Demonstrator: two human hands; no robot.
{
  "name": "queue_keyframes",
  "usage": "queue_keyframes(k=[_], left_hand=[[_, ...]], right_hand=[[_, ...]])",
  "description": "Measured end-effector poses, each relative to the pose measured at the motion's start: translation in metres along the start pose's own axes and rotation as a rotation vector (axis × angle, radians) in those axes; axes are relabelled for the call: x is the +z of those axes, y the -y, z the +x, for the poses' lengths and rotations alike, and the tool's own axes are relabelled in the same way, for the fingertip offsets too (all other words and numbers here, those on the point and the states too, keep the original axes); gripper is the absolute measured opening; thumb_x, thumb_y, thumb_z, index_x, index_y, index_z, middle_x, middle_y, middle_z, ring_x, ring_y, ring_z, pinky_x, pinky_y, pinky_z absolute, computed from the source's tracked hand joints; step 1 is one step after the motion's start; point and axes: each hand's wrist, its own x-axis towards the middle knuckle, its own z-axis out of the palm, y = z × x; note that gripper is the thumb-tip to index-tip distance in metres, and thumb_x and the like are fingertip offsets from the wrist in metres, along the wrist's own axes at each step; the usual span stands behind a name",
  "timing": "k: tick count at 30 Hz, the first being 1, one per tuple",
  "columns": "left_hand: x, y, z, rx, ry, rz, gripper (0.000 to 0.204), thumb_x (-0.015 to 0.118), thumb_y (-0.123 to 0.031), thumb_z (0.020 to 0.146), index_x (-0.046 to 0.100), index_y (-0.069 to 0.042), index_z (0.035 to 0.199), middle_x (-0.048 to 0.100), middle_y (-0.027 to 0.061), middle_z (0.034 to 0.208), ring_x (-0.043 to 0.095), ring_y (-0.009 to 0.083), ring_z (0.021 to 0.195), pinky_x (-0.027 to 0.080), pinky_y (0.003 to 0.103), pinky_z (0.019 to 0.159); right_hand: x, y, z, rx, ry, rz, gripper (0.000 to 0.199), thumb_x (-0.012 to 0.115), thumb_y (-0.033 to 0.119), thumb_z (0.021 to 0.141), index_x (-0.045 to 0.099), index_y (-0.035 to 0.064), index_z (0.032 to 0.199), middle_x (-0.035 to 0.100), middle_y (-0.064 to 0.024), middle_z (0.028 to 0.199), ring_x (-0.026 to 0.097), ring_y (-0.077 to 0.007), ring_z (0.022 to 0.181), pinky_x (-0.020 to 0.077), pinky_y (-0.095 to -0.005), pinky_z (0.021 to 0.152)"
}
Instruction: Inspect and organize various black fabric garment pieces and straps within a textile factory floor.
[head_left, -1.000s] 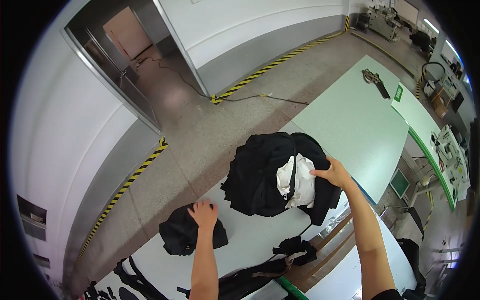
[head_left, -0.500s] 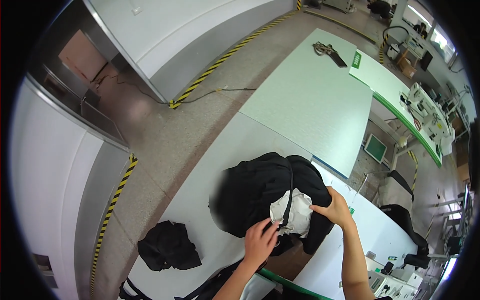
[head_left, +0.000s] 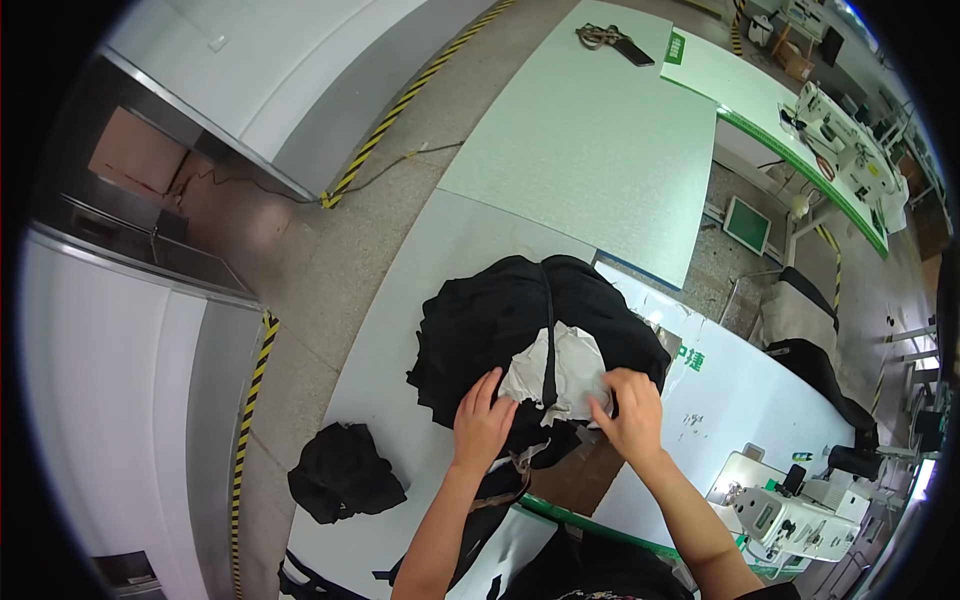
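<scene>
"What was in front of the person?"

"A large bundle of black cloth [head_left: 475, 325], on a pale grey desk [head_left: 400, 285], its left edge all ragged folds. A crumpled white sheet [head_left: 580, 362] lay on its near side. A narrow black strip [head_left: 549, 360] ran down over the cloth and across the sheet."

"And the hands?"

"Both were bare and reached in from the near side. The left grip [head_left: 484, 425] was at the sheet's left edge, fingers pointing away from the body. The right grip [head_left: 634, 418] was at the opposite edge, fingers bent, thumb just below them."

"Were they clamped on it?"

"From where I stood, I couldn't tell for either one whether the fingers pinched the sheet or only rested there."

"What else was around?"

"A smaller black bundle [head_left: 345, 475] sat well apart, left of the left forearm. To the right, on the near side, was a white sewing machine [head_left: 800, 522]. Beyond the big bundle, a pale green desk [head_left: 590, 130] carried a dark flat object [head_left: 632, 52] near its far end."
</scene>
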Motion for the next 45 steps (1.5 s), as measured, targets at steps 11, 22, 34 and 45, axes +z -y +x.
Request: queue_keyframes(k=[11, 22, 34, 45], left_hand=[[0.018, -0.038, -0.012, -0.024, -0.244, 0.085, 0.020, 0.069, -0.010, 0.077, 0.063, -0.012, 0.096, 0.056, 0.0031, 0.106, 0.053, 0.0222, 0.098, 0.040, 0.039, 0.085], [0.016, -0.071, 0.030, -0.450, -0.071, -0.363, 0.021, 0.056, -0.024, 0.091, 0.058, -0.004, 0.093, 0.061, 0.0102, 0.090, 0.055, 0.0275, 0.088, 0.038, 0.040, 0.084], [0.020, -0.040, 0.029, -0.519, 0.070, -0.575, 0.027, 0.060, -0.024, 0.089, 0.059, 0.002, 0.096, 0.063, 0.0174, 0.093, 0.059, 0.0345, 0.090, 0.045, 0.041, 0.080], [0.016, -0.047, 0.025, -0.649, 0.119, -0.567, 0.032, 0.056, -0.029, 0.092, 0.056, 0.002, 0.099, 0.062, 0.0172, 0.096, 0.058, 0.0333, 0.090, 0.044, 0.039, 0.079]], right_hand=[[0.008, -0.013, -0.017, -0.031, -0.046, 0.086, 0.022, 0.071, 0.002, 0.071, 0.058, 0.0045, 0.089, 0.058, -0.0065, 0.078, 0.056, -0.0280, 0.075, 0.0448, -0.0344, 0.065], [0.053, 0.034, -0.032, 0.104, 0.133, 0.215, 0.041, 0.062, -0.001, 0.067, 0.057, 0.0026, 0.108, 0.057, -0.0143, 0.101, 0.056, -0.0335, 0.093, 0.0463, -0.0384, 0.077], [0.024, 0.006, -0.068, 0.012, 0.258, 0.259, 0.029, 0.062, 0.001, 0.072, 0.064, 0.0078, 0.100, 0.061, -0.0092, 0.108, 0.059, -0.0288, 0.096, 0.0469, -0.0387, 0.080], [-0.004, -0.084, 0.058, 0.359, -0.062, 0.286, 0.019, 0.057, 0.014, 0.090, 0.061, 0.0026, 0.104, 0.060, -0.0116, 0.104, 0.058, -0.0222, 0.097, 0.0442, -0.0314, 0.083]])
